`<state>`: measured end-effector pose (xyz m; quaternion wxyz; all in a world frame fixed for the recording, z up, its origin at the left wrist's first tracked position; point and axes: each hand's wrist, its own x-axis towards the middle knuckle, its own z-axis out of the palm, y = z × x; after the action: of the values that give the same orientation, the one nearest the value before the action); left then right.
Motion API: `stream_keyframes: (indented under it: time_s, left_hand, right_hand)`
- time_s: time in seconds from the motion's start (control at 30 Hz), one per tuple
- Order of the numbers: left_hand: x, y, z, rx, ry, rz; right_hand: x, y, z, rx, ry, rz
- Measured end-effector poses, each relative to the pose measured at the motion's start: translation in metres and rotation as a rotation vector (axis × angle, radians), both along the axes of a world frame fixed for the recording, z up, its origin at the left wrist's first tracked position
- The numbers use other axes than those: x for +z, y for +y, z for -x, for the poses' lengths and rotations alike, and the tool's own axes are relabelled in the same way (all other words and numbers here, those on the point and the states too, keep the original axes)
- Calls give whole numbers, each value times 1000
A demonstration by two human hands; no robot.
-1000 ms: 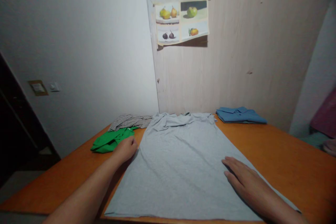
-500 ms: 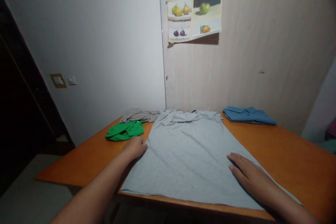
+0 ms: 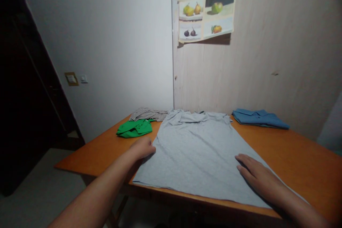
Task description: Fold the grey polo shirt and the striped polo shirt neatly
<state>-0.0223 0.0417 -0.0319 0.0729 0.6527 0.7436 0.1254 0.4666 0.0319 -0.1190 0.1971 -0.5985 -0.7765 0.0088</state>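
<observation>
T-shirt [image 3: 197,164] lies spread but unfolded, our right hand [image 3: 258,175] open on its four o'clock, left hand [image 3: 144,148] curled at nine, grip unclear, collared shirt [image 3: 259,118] folded beyond two.

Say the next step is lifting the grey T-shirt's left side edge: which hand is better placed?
Probably the left hand: it is curled right at that edge of the grey T-shirt, though whether it grips is unclear. The right hand lies open on the opposite side.
</observation>
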Motion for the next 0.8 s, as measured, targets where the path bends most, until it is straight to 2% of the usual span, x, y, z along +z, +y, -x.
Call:
stream_keyframes:
  time_s: [0.2,0.57,0.8]
  left_hand:
    - [6,-2,-9,29,33,6]
    - [-5,5,4,39,-7,-4]
    - [-6,-1,13,88,-84,-12]
  right_hand:
    - [2,0,1,5,7,2]
    - [2,1,3,10,-3,14]
    - [6,-3,8,0,29,18]
